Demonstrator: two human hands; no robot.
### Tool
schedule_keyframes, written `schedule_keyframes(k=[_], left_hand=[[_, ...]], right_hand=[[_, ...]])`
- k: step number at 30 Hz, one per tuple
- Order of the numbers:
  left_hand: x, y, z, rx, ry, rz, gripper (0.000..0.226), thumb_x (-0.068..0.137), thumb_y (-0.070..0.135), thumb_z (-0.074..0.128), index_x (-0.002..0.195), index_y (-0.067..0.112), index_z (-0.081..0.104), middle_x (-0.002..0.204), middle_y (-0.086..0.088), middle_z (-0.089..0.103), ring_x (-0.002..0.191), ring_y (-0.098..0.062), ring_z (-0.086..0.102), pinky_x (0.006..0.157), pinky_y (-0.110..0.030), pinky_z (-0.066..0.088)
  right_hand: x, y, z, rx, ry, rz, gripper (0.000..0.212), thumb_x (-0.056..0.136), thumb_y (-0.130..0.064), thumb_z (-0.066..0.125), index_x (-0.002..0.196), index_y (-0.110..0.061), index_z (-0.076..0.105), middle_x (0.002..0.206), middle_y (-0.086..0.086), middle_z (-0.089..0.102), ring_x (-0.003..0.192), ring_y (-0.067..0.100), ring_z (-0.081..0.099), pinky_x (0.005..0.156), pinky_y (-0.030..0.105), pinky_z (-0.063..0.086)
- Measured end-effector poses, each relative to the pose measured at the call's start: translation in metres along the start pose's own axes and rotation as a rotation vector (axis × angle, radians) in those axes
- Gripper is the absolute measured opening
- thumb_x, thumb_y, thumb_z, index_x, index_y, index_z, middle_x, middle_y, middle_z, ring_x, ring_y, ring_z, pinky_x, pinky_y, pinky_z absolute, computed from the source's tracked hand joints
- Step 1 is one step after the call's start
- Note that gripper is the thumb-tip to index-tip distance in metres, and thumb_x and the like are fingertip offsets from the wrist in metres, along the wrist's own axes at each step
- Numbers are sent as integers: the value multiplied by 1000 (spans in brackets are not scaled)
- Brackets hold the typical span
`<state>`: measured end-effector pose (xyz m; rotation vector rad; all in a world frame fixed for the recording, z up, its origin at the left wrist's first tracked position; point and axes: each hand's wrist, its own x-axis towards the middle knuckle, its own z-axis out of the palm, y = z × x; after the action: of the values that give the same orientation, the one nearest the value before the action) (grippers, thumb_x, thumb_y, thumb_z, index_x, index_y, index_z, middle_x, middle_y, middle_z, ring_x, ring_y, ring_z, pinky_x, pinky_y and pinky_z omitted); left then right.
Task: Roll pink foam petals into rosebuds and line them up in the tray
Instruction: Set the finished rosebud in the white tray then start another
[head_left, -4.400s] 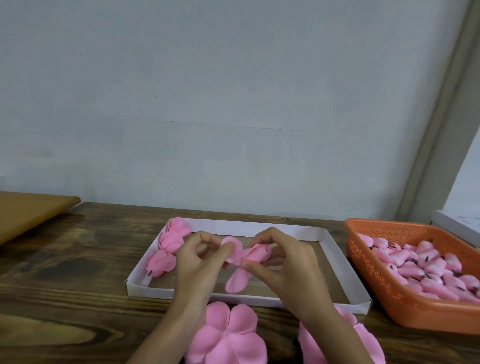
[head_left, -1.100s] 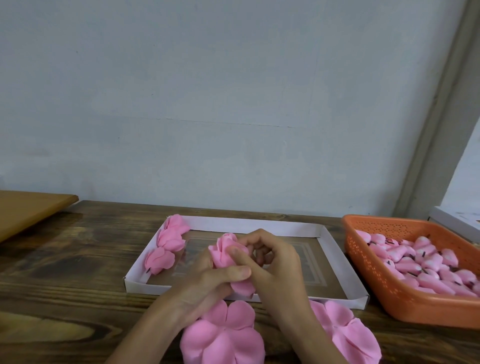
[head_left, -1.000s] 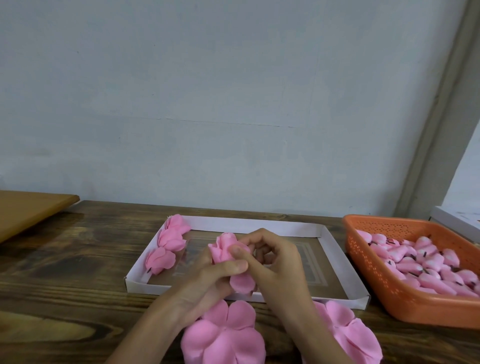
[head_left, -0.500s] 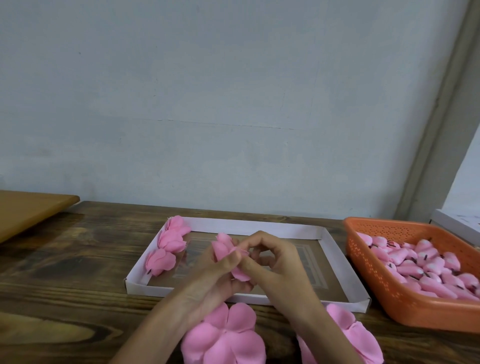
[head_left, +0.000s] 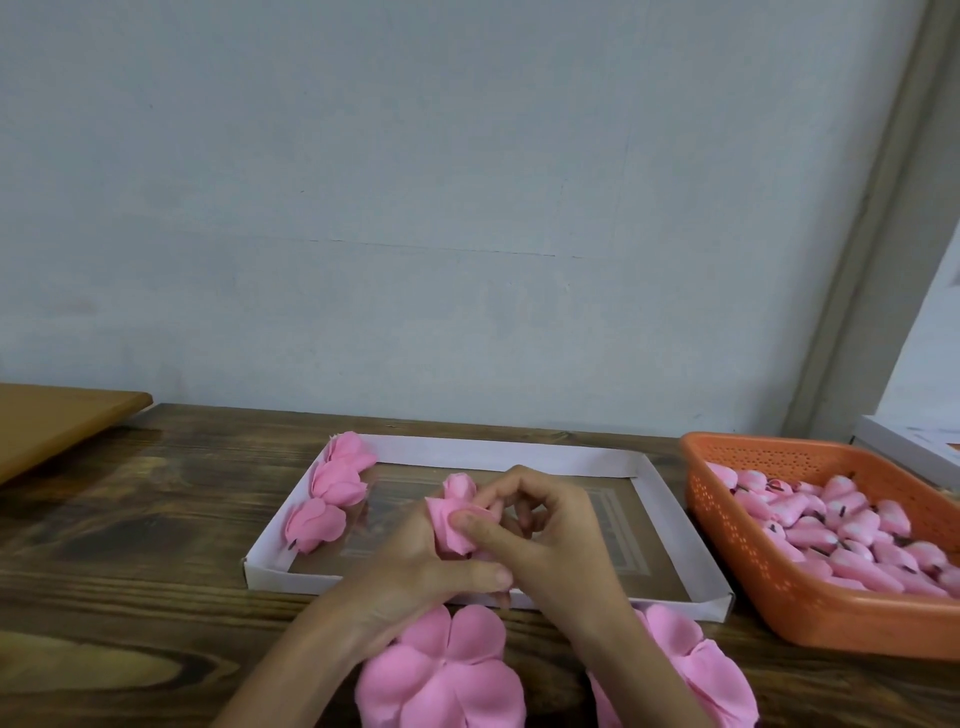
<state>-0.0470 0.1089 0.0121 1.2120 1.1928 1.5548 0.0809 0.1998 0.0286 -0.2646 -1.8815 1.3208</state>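
Both my hands hold one half-rolled pink foam rosebud above the near part of the white cardboard tray. My left hand cups it from below with the thumb laid across. My right hand pinches its outer petal between thumb and fingers. Three finished rosebuds lie in a column along the tray's left wall. Two stacks of flat pink petal cut-outs lie on the table in front of the tray, one under my left wrist and one under my right wrist.
An orange plastic basket with several small pink bud cores stands right of the tray. A light wooden board lies at the far left. A white box edge shows behind the basket. The dark wooden table ends at a grey wall.
Over the last seconds a loose petal strip was wrapped into a tighter bud. In the last half second my right thumb moved over the outer petal and the bud rose slightly.
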Motion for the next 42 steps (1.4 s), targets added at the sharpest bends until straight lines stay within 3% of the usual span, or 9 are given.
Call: schedule_keyframes(k=[4, 9, 12, 14, 20, 26, 29, 38, 42], left_hand=[[3, -2, 1, 53, 53, -6, 19, 76, 0, 76, 93, 7, 72, 88, -18, 74, 86, -28, 75, 69, -32, 59], [7, -8, 9, 21, 170, -3, 11, 75, 27, 79, 84, 32, 78, 79, -3, 78, 80, -21, 78, 61, -27, 59], [8, -5, 10, -175, 145, -4, 27, 79, 38, 86, 100, 23, 79, 102, -17, 77, 93, -35, 76, 66, -37, 59], [8, -1, 6, -281, 106, 19, 24, 83, 35, 85, 88, 15, 74, 93, -27, 70, 86, -44, 72, 63, -40, 57], [6, 8, -1, -529, 145, 21, 16, 77, 20, 81, 83, 12, 68, 92, -17, 58, 81, -27, 62, 62, -39, 53], [5, 14, 2, -534, 156, 75, 14, 84, 12, 63, 75, 11, 52, 73, -9, 40, 65, -17, 50, 64, -36, 50], [3, 15, 2, -449, 120, 41, 21, 80, 17, 68, 92, 10, 52, 82, -11, 41, 69, -18, 49, 69, -37, 44], [3, 6, 1, -436, -74, -63, 19, 63, 18, 61, 79, 9, 61, 76, -10, 47, 64, -23, 46, 58, -36, 41], [2, 2, -2, -429, -136, -75, 38, 62, 16, 59, 97, 2, 60, 76, -13, 47, 65, -25, 43, 61, -37, 39]], right_hand=[[-1, -2, 0, -46, 25, 9, 17, 77, -11, 90, 74, -19, 75, 66, 0, 64, 59, 9, 44, 56, 22, 38], [-1, -7, -3, -100, 29, 5, 12, 78, -16, 90, 79, -21, 79, 70, -6, 67, 61, 6, 46, 53, 29, 42], [1, -8, -5, -75, 106, -47, 9, 88, -19, 82, 87, -26, 77, 82, -8, 71, 67, 5, 55, 61, 30, 48], [2, -8, -9, -44, 161, -51, 14, 97, -14, 70, 92, -26, 75, 89, -6, 72, 71, 7, 61, 61, 24, 49], [3, -4, -27, -508, -5, -219, 50, 80, 7, 67, 102, -39, 70, 104, -12, 62, 90, 16, 60, 73, 26, 52], [2, -8, -20, -539, -51, -348, 34, 84, -24, 77, 116, -36, 75, 112, -10, 55, 108, 17, 57, 87, 19, 42], [2, -11, -19, -533, -57, -358, 26, 85, -34, 73, 110, -39, 77, 110, -14, 54, 103, 16, 57, 85, 16, 40], [2, -12, -17, -385, -47, -263, 8, 85, -21, 83, 87, -28, 79, 97, -9, 64, 100, 21, 60, 78, 18, 40], [2, -10, -15, -347, -48, -234, 14, 85, -20, 83, 83, -31, 76, 90, -8, 67, 92, 21, 60, 74, 22, 42]])
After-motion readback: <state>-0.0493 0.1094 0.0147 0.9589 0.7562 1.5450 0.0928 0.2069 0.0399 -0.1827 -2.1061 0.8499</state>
